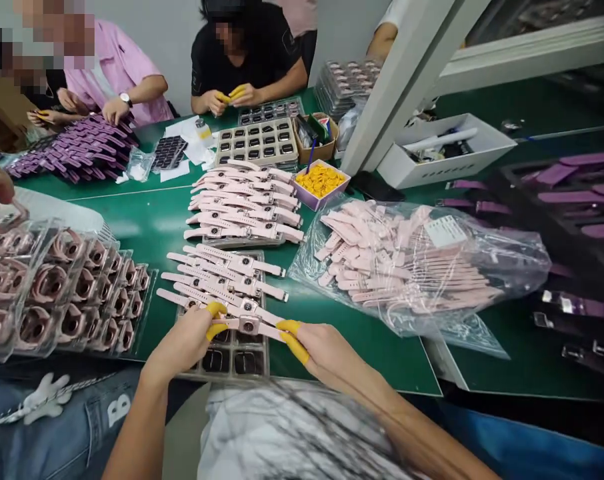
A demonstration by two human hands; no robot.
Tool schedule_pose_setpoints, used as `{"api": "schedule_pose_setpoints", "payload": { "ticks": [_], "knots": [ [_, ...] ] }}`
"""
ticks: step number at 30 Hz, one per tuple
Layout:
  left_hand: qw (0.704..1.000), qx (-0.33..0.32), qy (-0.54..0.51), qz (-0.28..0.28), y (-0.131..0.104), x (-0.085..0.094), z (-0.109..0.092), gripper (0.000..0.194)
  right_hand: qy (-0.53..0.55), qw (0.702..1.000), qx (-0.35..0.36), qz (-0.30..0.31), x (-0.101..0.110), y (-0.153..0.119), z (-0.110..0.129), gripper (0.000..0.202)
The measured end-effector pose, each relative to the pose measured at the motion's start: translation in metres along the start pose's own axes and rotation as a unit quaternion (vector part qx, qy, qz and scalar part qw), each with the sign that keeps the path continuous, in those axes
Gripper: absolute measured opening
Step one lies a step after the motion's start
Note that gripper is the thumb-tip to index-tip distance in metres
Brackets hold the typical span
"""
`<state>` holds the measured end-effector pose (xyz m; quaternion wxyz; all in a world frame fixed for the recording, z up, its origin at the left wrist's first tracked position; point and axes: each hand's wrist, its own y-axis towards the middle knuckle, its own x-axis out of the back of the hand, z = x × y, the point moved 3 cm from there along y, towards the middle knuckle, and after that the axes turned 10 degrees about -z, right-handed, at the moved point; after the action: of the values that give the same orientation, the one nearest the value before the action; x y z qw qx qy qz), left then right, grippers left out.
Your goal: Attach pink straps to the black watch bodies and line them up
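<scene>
Being held level between the left hand (185, 339) and the right hand (327, 347) is a pink-strapped watch (249, 325), its square case lying between them. One strap is being pinched by the yellow-covered thumb and fingers of the left hand, and the opposite strap is being pinched likewise by those of the right. The watch is being kept above the near compartmented tray (225, 373), on which other pink watches (225, 267) are being carried in slanting rows. Farther off, a pink pile (247, 203) is being supported by the green table (132, 213). To the right, pink straps are being enclosed by a clear bag (522, 260); near its far left edge, yellow pieces are being contained by a small box (309, 197). To the left, more pink pieces are being held in stacked clear trays (77, 293).
</scene>
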<state>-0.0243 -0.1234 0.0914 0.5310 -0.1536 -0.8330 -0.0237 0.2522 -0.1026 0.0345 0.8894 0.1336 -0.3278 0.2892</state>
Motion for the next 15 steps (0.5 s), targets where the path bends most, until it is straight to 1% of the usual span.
{"api": "schedule_pose_setpoints", "payload": {
  "ticks": [2,4,6,7,8,10,11,12,13,15],
  "knots": [
    [0.999,-0.005,-0.022,0.031,-0.005,-0.008,0.001,0.020,-0.057,0.997,-0.012,0.047,-0.015,-0.005,0.002,0.025],
    [0.999,-0.031,-0.001,0.034,-0.003,-0.016,0.000,0.024,-0.095,0.993,-0.023,0.064,-0.024,-0.006,0.004,0.023],
    [0.997,-0.055,0.054,0.009,0.002,-0.024,0.000,0.027,-0.112,0.991,-0.034,0.058,-0.029,-0.005,0.004,0.022],
    [0.994,-0.064,0.086,-0.014,0.003,-0.027,0.000,0.026,-0.116,0.991,-0.038,0.055,-0.029,-0.006,0.003,0.022],
    [0.990,-0.069,0.116,-0.048,0.003,-0.031,0.000,0.023,-0.119,0.991,-0.036,0.054,-0.028,-0.007,0.002,0.022],
    [0.974,-0.067,0.168,-0.137,-0.006,-0.036,0.000,0.018,-0.118,0.992,-0.026,0.047,-0.020,-0.009,-0.002,0.020],
    [0.964,-0.060,0.186,-0.183,-0.015,-0.038,0.000,0.017,-0.118,0.992,-0.024,0.036,-0.012,-0.009,-0.006,0.020],
    [0.955,-0.056,0.198,-0.214,-0.024,-0.042,0.001,0.017,-0.125,0.992,-0.028,0.017,-0.002,-0.008,-0.012,0.021],
    [0.952,-0.053,0.204,-0.223,-0.034,-0.046,0.003,0.017,-0.141,0.989,-0.043,-0.007,0.010,-0.006,-0.019,0.023],
    [0.951,-0.048,0.227,-0.203,-0.051,-0.056,0.005,0.021,-0.195,0.975,-0.095,-0.058,0.038,0.005,-0.037,0.027]
  ]
}}
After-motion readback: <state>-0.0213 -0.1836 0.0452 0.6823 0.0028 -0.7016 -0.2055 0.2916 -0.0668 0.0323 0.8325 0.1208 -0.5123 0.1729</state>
